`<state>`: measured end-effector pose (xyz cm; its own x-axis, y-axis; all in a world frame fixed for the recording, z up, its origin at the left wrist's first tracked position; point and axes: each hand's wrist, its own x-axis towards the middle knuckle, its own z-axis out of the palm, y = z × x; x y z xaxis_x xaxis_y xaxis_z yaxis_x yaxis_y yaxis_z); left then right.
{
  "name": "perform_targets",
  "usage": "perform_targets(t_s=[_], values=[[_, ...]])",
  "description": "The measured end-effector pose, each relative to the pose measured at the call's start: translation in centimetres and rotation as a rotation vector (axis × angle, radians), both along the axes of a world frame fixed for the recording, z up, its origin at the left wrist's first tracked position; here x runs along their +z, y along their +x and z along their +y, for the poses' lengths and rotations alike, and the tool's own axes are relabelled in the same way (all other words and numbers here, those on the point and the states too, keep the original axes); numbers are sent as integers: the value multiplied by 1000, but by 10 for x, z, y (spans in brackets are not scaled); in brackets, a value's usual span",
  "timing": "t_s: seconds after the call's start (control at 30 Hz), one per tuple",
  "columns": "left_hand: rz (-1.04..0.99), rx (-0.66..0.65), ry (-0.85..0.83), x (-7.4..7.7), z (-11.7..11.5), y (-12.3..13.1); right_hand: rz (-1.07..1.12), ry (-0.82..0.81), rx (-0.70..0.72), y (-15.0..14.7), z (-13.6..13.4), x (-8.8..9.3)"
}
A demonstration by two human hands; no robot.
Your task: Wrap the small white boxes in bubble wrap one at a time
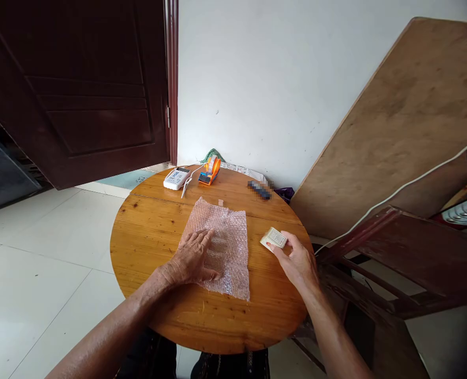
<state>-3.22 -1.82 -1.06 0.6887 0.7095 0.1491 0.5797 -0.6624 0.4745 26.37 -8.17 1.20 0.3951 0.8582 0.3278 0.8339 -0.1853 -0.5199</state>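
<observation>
A sheet of clear bubble wrap (229,237) lies flat on the round wooden table (146,237). My left hand (194,256) rests palm down on its left part, fingers spread and holding nothing. To the right of the sheet, my right hand (297,259) grips a small cream-coloured box (276,238) between thumb and fingers. Printing shows on the box's upper face. The box is apart from the bubble wrap, near the table's right side.
At the table's back are an orange tape dispenser (210,171), a white device (176,178) with a cable, and a dark, pixelated object (259,190). A wooden chair (391,258) stands to the right. Behind the table is a white wall (257,95).
</observation>
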Motion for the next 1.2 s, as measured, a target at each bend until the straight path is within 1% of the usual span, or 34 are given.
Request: perform_targets(t_s=[0.03, 0.07, 0.13, 0.2, 0.27, 0.33, 0.4, 0.47, 0.57, 0.6, 0.67, 0.77, 0.87, 0.97, 1.03, 1.1, 1.13, 1.2], values=[[1, 1, 3, 0, 0, 0, -28, -51, -23, 10, -3, -1], [1, 2, 7, 0, 1, 0, -55, -69, -47, 17, -6, -1], [-1, 6, 16, -3, 1, 1, -107, -11, -61, 17, -10, 2], [1, 7, 25, -5, 1, 1, -161, 125, -18, 2, -14, 9], [1, 1, 38, -7, 1, 1, -196, 242, 87, -20, -16, 16], [13, -18, 52, -4, -1, 0, -199, 274, 212, -45, -15, 20], [38, -38, 57, 3, -1, 0, -181, 225, 342, -67, -10, 20], [74, -28, 62, 12, 2, 1, -169, 136, 439, -84, -1, 16], [124, 2, 105, 25, 13, 6, -161, 22, 501, -97, 23, 8], [143, 10, 118, 27, 19, 8, -164, -7, 508, -99, 32, 5], [183, 49, 125, 25, 30, 11, -188, -61, 500, -98, 48, 0], [186, 167, 142, 13, 42, 11, -257, -142, 434, -89, 64, -7], [172, 258, 150, 0, 46, 7, -295, -151, 386, -80, 70, -16], [168, 283, 156, -7, 44, 4, -294, -101, 350, -76, 70, -22], [154, 304, 169, -8, 43, 3, -290, -83, 324, -75, 68, -20], [136, 345, 172, -5, 44, 2, -283, -36, 312, -75, 64, -13], [120, 365, 177, -3, 45, 1, -275, 18, 307, -75, 61, -7], [72, 382, 192, 2, 49, -3, -239, 189, 292, -75, 53, 7]])
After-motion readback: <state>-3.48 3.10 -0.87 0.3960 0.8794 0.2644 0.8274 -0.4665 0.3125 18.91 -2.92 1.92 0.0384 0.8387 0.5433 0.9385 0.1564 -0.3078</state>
